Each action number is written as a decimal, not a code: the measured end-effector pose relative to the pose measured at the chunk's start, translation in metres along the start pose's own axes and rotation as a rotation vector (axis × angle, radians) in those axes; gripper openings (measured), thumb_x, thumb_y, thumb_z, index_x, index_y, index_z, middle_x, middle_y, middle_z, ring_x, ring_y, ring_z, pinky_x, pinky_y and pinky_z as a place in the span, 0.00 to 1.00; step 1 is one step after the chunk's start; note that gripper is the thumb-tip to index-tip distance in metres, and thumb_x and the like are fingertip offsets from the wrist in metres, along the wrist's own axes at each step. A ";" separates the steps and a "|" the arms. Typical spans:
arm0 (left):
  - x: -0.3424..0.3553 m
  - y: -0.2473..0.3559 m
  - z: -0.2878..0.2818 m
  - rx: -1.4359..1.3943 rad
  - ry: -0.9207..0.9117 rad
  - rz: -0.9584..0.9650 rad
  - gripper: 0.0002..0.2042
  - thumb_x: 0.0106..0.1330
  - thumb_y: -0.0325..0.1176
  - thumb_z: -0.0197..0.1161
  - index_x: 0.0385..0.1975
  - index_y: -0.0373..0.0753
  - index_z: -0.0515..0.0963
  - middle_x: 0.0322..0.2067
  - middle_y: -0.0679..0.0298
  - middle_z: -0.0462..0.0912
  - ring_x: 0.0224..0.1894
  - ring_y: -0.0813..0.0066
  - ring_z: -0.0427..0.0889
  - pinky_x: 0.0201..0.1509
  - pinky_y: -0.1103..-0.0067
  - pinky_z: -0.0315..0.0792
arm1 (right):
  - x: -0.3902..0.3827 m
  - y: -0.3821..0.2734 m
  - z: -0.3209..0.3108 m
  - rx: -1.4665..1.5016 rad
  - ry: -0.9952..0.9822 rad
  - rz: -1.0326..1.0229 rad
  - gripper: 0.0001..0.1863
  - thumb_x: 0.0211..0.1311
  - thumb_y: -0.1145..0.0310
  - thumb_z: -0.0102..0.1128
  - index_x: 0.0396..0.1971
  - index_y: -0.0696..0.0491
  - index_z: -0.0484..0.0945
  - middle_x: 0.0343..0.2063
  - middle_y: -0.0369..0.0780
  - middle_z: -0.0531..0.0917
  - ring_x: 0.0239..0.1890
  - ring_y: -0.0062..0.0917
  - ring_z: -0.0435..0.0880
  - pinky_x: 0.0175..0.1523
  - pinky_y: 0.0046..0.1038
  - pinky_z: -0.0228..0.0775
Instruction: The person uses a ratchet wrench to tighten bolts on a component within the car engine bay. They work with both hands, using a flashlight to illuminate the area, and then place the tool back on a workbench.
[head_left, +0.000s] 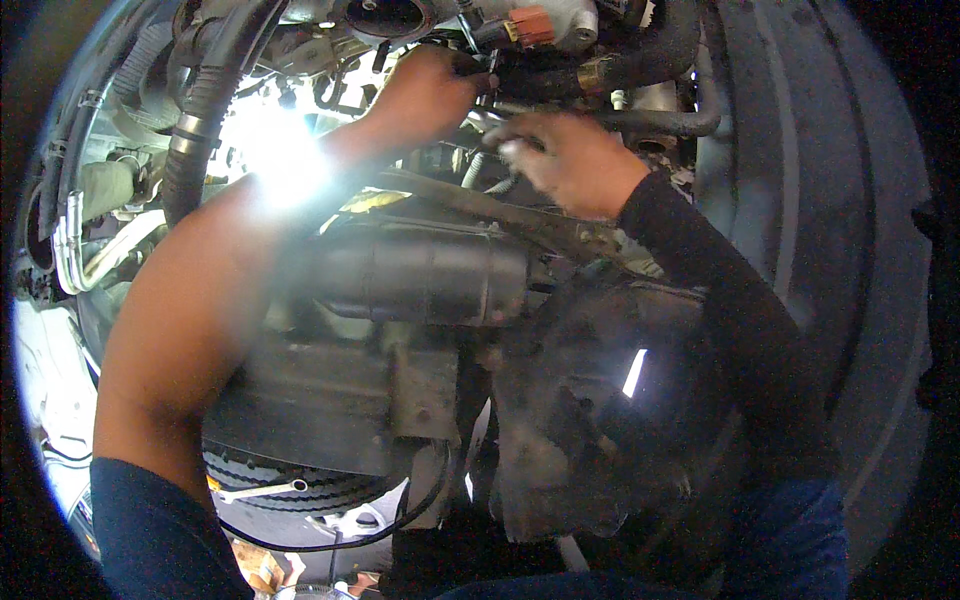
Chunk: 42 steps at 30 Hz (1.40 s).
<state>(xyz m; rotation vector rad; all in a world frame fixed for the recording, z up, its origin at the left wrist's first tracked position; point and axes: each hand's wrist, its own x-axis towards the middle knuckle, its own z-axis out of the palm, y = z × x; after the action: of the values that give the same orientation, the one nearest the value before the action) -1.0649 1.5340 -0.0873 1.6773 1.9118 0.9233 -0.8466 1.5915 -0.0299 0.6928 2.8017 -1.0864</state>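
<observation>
My left hand reaches up among the engine parts. Its fingers are closed at a thin metal piece that I cannot make out, just below an orange-brown electrical connector. Close by on the right, my right hand has its fingers curled in beside a metal pipe. What it holds, if anything, is hidden and blurred. To the right of my left fingertips runs a thick black hose with a brass-coloured clamp. A corrugated light tube hangs below my hands.
Under my arms lies a dark ribbed cylinder along a frame rail. A clamped hose stands at left beside a glaring lamp. A wrench lies by a tyre. A dark panel borders the right.
</observation>
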 end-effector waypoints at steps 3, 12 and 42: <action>0.001 -0.010 -0.002 0.241 0.072 0.367 0.16 0.64 0.45 0.64 0.37 0.37 0.86 0.29 0.50 0.86 0.35 0.56 0.86 0.42 0.63 0.76 | 0.018 -0.030 0.004 -0.004 0.078 -0.117 0.19 0.75 0.58 0.51 0.47 0.60 0.80 0.35 0.52 0.85 0.40 0.45 0.84 0.48 0.42 0.74; 0.001 0.004 0.005 -0.108 0.093 -0.046 0.19 0.66 0.49 0.64 0.42 0.38 0.86 0.28 0.51 0.85 0.30 0.60 0.84 0.39 0.66 0.75 | -0.007 0.017 -0.009 -0.013 -0.014 0.099 0.20 0.78 0.57 0.41 0.42 0.58 0.78 0.35 0.53 0.82 0.41 0.50 0.82 0.49 0.47 0.74; 0.005 -0.002 0.002 -0.110 0.003 -0.107 0.23 0.68 0.55 0.62 0.41 0.37 0.85 0.30 0.58 0.86 0.31 0.67 0.84 0.39 0.68 0.75 | -0.004 -0.010 -0.012 0.127 0.021 -0.131 0.20 0.76 0.54 0.50 0.49 0.57 0.79 0.38 0.47 0.84 0.44 0.36 0.83 0.53 0.33 0.72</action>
<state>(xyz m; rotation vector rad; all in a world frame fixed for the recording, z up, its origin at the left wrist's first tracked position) -1.0656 1.5390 -0.0898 1.4964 1.8970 0.9708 -0.8460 1.5912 -0.0138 0.5388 2.8507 -1.2967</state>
